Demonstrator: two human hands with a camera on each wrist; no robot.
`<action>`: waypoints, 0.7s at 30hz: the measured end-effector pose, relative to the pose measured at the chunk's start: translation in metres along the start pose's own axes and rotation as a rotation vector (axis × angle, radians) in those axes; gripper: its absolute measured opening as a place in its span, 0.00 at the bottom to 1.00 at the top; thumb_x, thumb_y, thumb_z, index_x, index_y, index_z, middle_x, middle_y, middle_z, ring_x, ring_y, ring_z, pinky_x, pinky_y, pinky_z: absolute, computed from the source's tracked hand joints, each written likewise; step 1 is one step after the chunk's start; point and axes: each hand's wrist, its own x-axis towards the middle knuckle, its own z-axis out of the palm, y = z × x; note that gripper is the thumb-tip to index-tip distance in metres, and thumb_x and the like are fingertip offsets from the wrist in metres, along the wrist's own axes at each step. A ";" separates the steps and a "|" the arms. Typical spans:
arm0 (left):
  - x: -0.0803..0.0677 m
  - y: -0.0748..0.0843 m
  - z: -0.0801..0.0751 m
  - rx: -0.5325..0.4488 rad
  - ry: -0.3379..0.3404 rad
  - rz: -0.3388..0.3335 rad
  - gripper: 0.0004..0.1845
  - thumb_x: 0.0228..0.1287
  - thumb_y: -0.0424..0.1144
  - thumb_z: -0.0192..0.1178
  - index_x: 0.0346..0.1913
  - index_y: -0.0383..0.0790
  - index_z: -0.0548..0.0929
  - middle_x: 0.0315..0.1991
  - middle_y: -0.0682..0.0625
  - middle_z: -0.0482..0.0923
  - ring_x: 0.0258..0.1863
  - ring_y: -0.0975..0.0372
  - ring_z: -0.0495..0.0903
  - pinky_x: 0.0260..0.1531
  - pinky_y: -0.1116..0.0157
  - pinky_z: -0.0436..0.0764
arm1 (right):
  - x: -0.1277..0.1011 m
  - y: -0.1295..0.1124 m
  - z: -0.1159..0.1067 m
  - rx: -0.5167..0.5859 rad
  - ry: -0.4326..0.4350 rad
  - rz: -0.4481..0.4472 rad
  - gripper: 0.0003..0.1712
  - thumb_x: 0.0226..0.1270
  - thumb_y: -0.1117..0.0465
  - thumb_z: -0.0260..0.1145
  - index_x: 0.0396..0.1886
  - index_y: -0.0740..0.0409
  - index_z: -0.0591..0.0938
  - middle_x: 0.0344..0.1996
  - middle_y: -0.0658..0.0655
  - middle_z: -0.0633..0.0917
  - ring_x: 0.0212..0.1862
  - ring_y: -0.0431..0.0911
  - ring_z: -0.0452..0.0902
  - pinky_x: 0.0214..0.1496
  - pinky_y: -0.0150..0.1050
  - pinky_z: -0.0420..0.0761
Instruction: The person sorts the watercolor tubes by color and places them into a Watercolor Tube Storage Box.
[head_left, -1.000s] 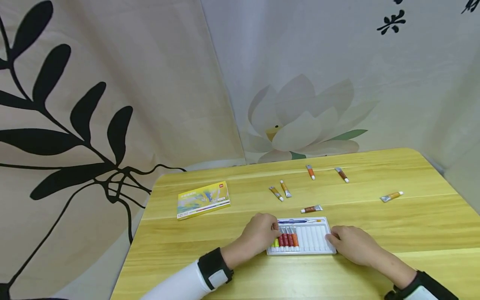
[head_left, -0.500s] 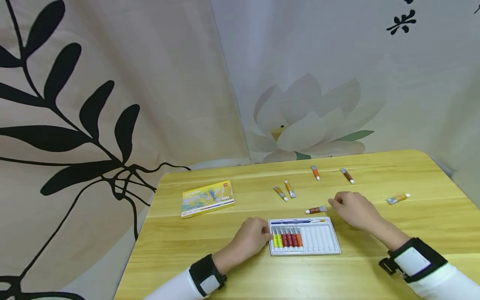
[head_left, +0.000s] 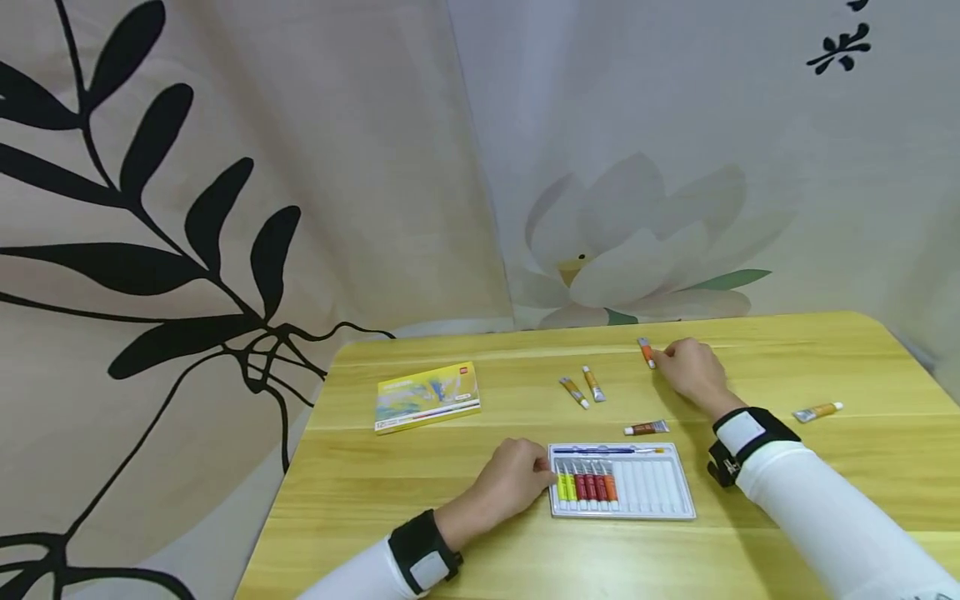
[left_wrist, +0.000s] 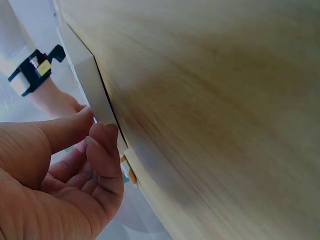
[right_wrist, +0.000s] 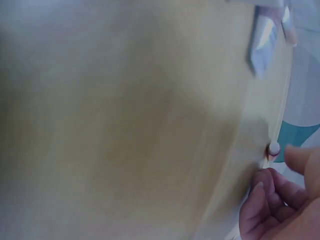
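A white paint tray [head_left: 660,487] lies near the table's front edge, with several yellow, red and orange tubes in its left slots and a blue brush [head_left: 600,451] along its far side. My left hand [head_left: 546,471] holds the tray's left edge; in the left wrist view, thumb and forefinger [left_wrist: 102,145] pinch the white rim [left_wrist: 87,80]. My right hand [head_left: 662,360] reaches to the far side. Its loosely curled fingers [right_wrist: 262,197] lie just beside an orange tube [head_left: 646,352], whose white cap [right_wrist: 273,148] shows in the right wrist view. The hand holds nothing.
Loose tubes lie on the wooden table [head_left: 825,475]: two ochre ones [head_left: 583,387], a brown one [head_left: 647,428] just behind the tray, and an orange-yellow one [head_left: 817,411] at right. A yellow box [head_left: 427,397] sits at left. Printed curtains hang behind.
My right hand left the tray's right edge and moved away across the table to the orange tube, covering the spot where another tube lay. My left hand stayed at the tray.
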 end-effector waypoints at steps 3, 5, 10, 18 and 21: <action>0.000 0.000 0.001 -0.001 0.000 0.001 0.15 0.66 0.33 0.72 0.21 0.42 0.83 0.19 0.59 0.75 0.20 0.68 0.70 0.24 0.70 0.71 | 0.004 -0.001 0.002 -0.012 0.001 0.028 0.25 0.75 0.50 0.67 0.20 0.60 0.83 0.13 0.49 0.71 0.18 0.45 0.67 0.22 0.39 0.62; 0.000 0.000 0.001 -0.007 0.000 -0.003 0.14 0.66 0.33 0.73 0.22 0.42 0.84 0.19 0.59 0.75 0.20 0.68 0.70 0.24 0.70 0.72 | 0.006 -0.003 0.002 -0.038 -0.002 0.024 0.26 0.73 0.50 0.69 0.15 0.57 0.80 0.12 0.48 0.70 0.18 0.45 0.66 0.22 0.39 0.61; 0.000 0.000 0.002 -0.024 -0.006 -0.017 0.15 0.66 0.33 0.72 0.21 0.43 0.83 0.19 0.59 0.75 0.19 0.68 0.70 0.24 0.70 0.71 | 0.005 -0.005 -0.002 -0.072 -0.050 0.015 0.27 0.72 0.54 0.69 0.11 0.54 0.76 0.11 0.47 0.68 0.18 0.44 0.64 0.22 0.39 0.60; -0.002 0.001 0.003 -0.017 0.012 -0.012 0.15 0.67 0.32 0.71 0.22 0.42 0.83 0.19 0.58 0.75 0.19 0.68 0.69 0.22 0.70 0.70 | -0.009 -0.007 -0.013 0.010 -0.088 -0.043 0.25 0.77 0.53 0.63 0.17 0.57 0.79 0.12 0.47 0.67 0.17 0.42 0.62 0.21 0.37 0.59; -0.003 0.001 0.001 -0.016 0.037 -0.010 0.13 0.68 0.31 0.70 0.23 0.41 0.83 0.20 0.58 0.75 0.19 0.68 0.69 0.21 0.70 0.70 | -0.018 -0.015 -0.019 0.052 -0.091 -0.075 0.25 0.78 0.52 0.63 0.18 0.57 0.79 0.11 0.46 0.64 0.16 0.41 0.58 0.20 0.36 0.57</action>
